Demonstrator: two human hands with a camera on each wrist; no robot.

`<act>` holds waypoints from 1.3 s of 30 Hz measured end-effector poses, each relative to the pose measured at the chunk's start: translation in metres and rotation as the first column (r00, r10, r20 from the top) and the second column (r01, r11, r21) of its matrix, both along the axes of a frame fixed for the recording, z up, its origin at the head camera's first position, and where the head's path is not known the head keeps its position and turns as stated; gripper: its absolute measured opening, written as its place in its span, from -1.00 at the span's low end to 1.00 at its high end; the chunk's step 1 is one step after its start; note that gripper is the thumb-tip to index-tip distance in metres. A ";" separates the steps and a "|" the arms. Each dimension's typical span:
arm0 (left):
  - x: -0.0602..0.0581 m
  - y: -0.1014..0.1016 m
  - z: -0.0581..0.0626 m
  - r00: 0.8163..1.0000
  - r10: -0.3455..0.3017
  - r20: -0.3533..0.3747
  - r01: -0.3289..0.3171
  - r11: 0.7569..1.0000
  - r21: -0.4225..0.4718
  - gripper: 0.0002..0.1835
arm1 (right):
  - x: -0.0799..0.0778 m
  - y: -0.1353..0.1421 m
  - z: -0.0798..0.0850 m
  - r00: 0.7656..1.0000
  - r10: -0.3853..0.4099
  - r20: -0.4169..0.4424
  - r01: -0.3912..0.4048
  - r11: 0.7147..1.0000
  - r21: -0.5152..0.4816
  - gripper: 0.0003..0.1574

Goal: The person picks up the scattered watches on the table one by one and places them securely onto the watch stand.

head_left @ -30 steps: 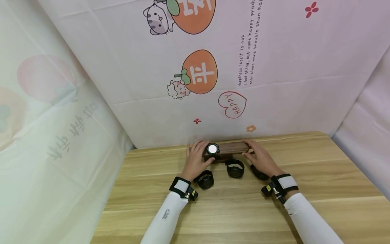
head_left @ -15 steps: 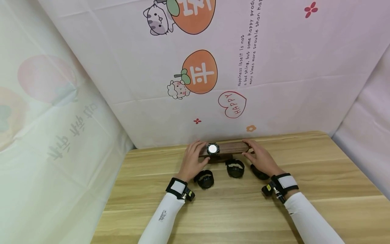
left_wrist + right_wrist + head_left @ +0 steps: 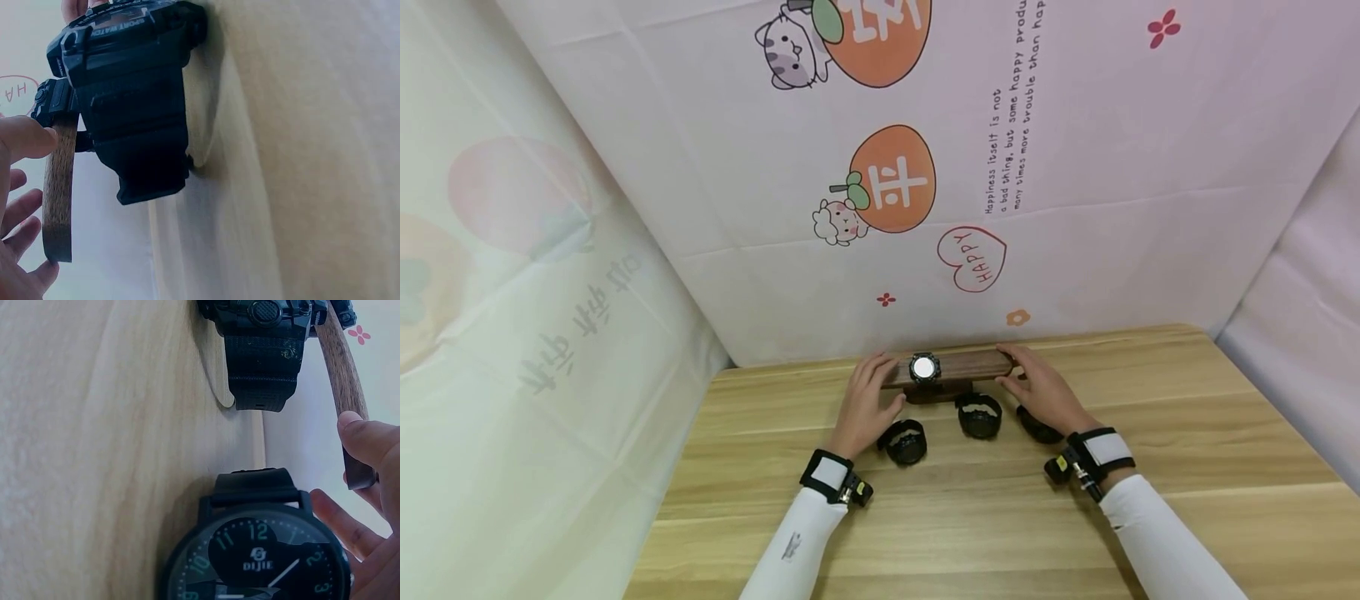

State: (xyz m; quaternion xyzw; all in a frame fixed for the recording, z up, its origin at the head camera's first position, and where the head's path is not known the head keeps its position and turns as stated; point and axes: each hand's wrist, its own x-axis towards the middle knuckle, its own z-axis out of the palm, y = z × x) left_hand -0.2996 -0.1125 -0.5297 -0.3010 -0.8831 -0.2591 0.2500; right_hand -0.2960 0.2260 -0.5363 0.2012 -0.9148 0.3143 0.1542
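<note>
A dark wooden watch stand [image 3: 973, 364] stands near the table's back edge, with a black watch [image 3: 924, 367] strapped round its bar. My left hand [image 3: 859, 412] is at the bar's left end, fingers spread loosely about it; in the left wrist view the thumb overlaps the bar and several fingertips sit apart from it. My right hand [image 3: 1048, 396] grips the right end, thumb in front and fingers behind. Before the stand lie three more black watches: a left one [image 3: 907, 443], a middle one [image 3: 979, 417] and a right one [image 3: 259, 562] with a round dial, partly hidden by my right hand.
The wood-grain table [image 3: 970, 533] reaches towards me. Behind the stand rises a white printed cloth [image 3: 775, 308], and further cloth hangs at the left and right sides.
My left hand has slid left along the bar, away from the watch on it, and its thumb has moved off the bar's front. The right hand and the watches stay put.
</note>
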 end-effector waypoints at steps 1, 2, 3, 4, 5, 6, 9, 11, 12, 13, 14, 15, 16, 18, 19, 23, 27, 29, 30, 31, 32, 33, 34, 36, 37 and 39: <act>0.001 -0.001 0.000 1.000 -0.004 -0.008 0.004 1.000 0.008 -0.32 | 0.000 0.000 0.001 1.000 0.000 0.001 0.000 1.000 0.000 -0.27; 0.001 -0.001 -0.001 1.000 -0.006 -0.014 0.006 1.000 0.013 -0.32 | 0.001 0.000 0.001 1.000 0.000 0.000 0.000 1.000 0.001 -0.27; 0.002 -0.002 -0.001 1.000 -0.009 -0.020 0.010 1.000 0.016 -0.32 | 0.001 0.000 0.001 1.000 -0.002 0.000 0.002 1.000 0.003 -0.26; 0.003 -0.003 -0.001 1.000 -0.008 -0.022 0.009 1.000 0.016 -0.32 | 0.001 -0.001 0.002 1.000 -0.004 0.001 0.004 1.000 0.004 -0.26; 0.004 -0.003 -0.001 1.000 -0.006 -0.023 0.007 1.000 0.015 -0.33 | 0.002 -0.001 0.002 1.000 -0.006 0.002 0.006 1.000 0.005 -0.25; 0.005 -0.003 -0.001 1.000 -0.003 -0.022 0.003 1.000 0.013 -0.33 | 0.002 -0.001 0.002 1.000 -0.006 0.003 0.006 1.000 0.007 -0.25; 0.008 -0.004 -0.001 1.000 0.006 -0.012 -0.006 1.000 0.016 -0.35 | 0.003 -0.002 0.003 1.000 -0.008 0.008 0.008 1.000 0.011 -0.23; 0.010 -0.004 -0.001 1.000 0.011 -0.007 -0.011 1.000 0.021 -0.36 | 0.004 -0.003 0.003 1.000 -0.007 0.012 0.007 1.000 0.012 -0.21; 0.011 -0.004 -0.001 1.000 0.011 -0.006 -0.010 1.000 0.028 -0.37 | 0.005 -0.003 0.003 1.000 -0.006 0.014 0.006 1.000 0.013 -0.20; 0.013 -0.004 -0.001 1.000 0.009 -0.007 -0.009 0.999 0.037 -0.39 | 0.005 -0.003 0.003 1.000 -0.007 0.015 0.007 1.000 0.014 -0.19; 0.014 -0.004 -0.001 1.000 0.007 -0.012 -0.007 0.999 0.044 -0.40 | 0.006 -0.003 0.003 1.000 -0.007 0.015 0.006 1.000 0.016 -0.19; 0.015 -0.004 -0.002 1.000 0.006 -0.018 -0.005 0.999 0.051 -0.41 | 0.006 -0.003 0.003 1.000 -0.008 0.016 0.008 1.000 0.016 -0.18; 0.017 -0.004 -0.002 1.000 0.006 -0.024 -0.005 0.998 0.057 -0.43 | 0.007 -0.004 0.003 1.000 -0.011 0.015 0.010 1.000 0.018 -0.18; 0.019 -0.004 -0.003 0.999 0.003 -0.041 0.000 0.998 0.068 -0.45 | 0.007 -0.004 0.003 1.000 -0.014 0.004 0.014 1.000 0.018 -0.18; 0.020 -0.004 -0.003 0.999 0.003 -0.050 0.001 0.998 0.070 -0.46 | 0.008 -0.004 0.003 1.000 -0.013 -0.007 0.013 1.000 0.018 -0.19; 0.023 -0.005 -0.006 0.997 -0.011 -0.076 0.018 0.996 0.085 -0.49 | 0.008 -0.004 0.003 0.998 -0.011 -0.064 0.012 1.000 0.017 -0.22; 0.026 -0.006 -0.008 0.996 -0.031 -0.082 0.039 0.994 0.105 -0.56 | 0.010 -0.006 0.003 0.994 -0.008 -0.105 0.009 1.000 0.014 -0.27; 0.028 -0.007 -0.008 0.996 -0.037 -0.079 0.045 0.993 0.109 -0.60 | 0.012 -0.007 0.003 0.993 -0.007 -0.118 0.008 1.000 0.007 -0.28; 0.029 -0.007 -0.008 0.997 -0.039 -0.073 0.047 0.993 0.110 -0.63 | 0.012 -0.007 0.003 0.992 -0.006 -0.124 0.007 1.000 0.002 -0.28; 0.030 -0.008 -0.008 0.997 -0.040 -0.069 0.047 0.993 0.108 -0.64 | 0.013 -0.007 0.003 0.991 -0.007 -0.131 0.006 1.000 -0.002 -0.28; 0.031 -0.008 -0.009 0.997 -0.038 -0.067 0.045 0.994 0.102 -0.66 | 0.013 -0.007 0.003 0.990 -0.010 -0.138 0.009 1.000 -0.004 -0.28; 0.032 -0.008 -0.009 0.997 -0.041 -0.059 0.047 0.994 0.101 -0.66 | 0.014 -0.007 0.003 0.989 -0.008 -0.146 0.007 1.000 -0.009 -0.28; 0.033 -0.008 -0.010 0.997 -0.044 -0.061 0.050 0.994 0.099 -0.66 | 0.014 -0.007 0.002 0.988 -0.010 -0.153 0.008 1.000 -0.012 -0.28; 0.035 -0.008 -0.010 0.997 -0.047 -0.054 0.051 0.995 0.087 -0.66 | 0.015 -0.007 0.002 0.985 -0.007 -0.170 0.004 1.000 -0.016 -0.29; 0.036 -0.008 -0.010 0.997 -0.049 -0.053 0.054 0.995 0.083 -0.66 | 0.015 -0.007 0.002 0.984 -0.003 -0.181 0.000 1.000 -0.017 -0.28; 0.038 -0.008 -0.010 0.997 -0.063 -0.042 0.066 0.995 0.080 -0.68 | 0.015 -0.007 0.003 0.980 0.005 -0.201 -0.009 1.000 -0.020 -0.28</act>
